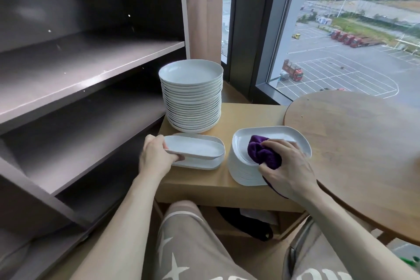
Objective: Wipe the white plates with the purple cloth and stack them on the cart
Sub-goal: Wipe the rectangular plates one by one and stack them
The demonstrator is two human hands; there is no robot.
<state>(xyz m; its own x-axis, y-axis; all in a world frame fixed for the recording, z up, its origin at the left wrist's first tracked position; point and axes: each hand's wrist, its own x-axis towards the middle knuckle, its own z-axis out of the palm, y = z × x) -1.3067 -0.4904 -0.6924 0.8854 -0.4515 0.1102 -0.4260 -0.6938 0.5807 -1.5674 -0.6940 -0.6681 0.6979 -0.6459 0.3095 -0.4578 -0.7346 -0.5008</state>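
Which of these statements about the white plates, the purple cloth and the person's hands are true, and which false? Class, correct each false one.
1. The right hand holds the crumpled purple cloth on the top plate of the near-right stack of white plates. True.
2. The left hand is empty. False: it grips a white oblong plate by its end.
3. The tall stack of round white plates stands on a round wooden table. False: it stands on the light wooden cart top.
4. The tall stack is farther from the person than both hands. True.
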